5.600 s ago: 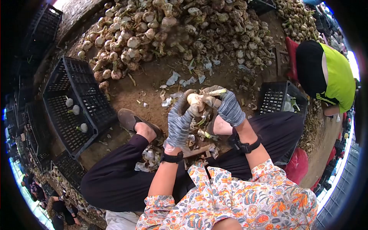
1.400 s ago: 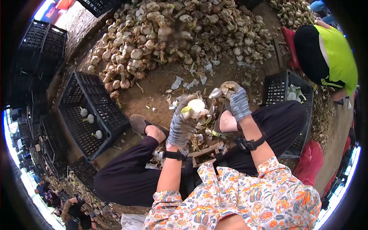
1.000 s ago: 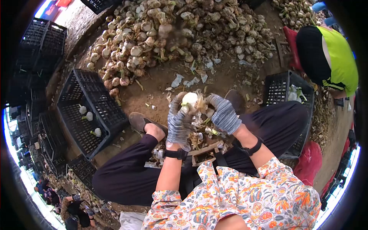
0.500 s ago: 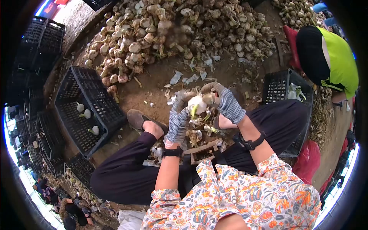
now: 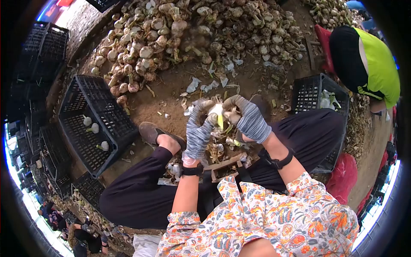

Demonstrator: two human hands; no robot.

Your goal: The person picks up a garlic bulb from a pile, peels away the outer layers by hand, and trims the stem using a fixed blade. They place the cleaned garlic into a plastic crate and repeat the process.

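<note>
A white garlic bulb [image 5: 216, 110] with a short green stem [image 5: 220, 121] is held between my gloved hands above the ground. My left hand [image 5: 199, 127], in a grey striped knit glove, wraps round the bulb's left side. On the other side, my right hand [image 5: 249, 119], gloved alike, has its fingers and thumb curled in against the bulb. Whether a bit of skin is pinched in the right fingertips is hidden. Under the hands lie loose garlic skins and trimmed stem pieces [image 5: 215, 147].
A large heap of untrimmed garlic [image 5: 171, 38] lies ahead. At left, a tilted black crate [image 5: 109, 115] holds a few clean bulbs; another black crate [image 5: 307, 96] with garlic stands at right. A person in a yellow-green top [image 5: 379, 64] bends nearby. A red net bag [image 5: 342, 177] lies right.
My right fingers have curled further over the bulb and its wrist has turned slightly. The bulb has tipped, its stem pointing more toward me. Both hands stay close together.
</note>
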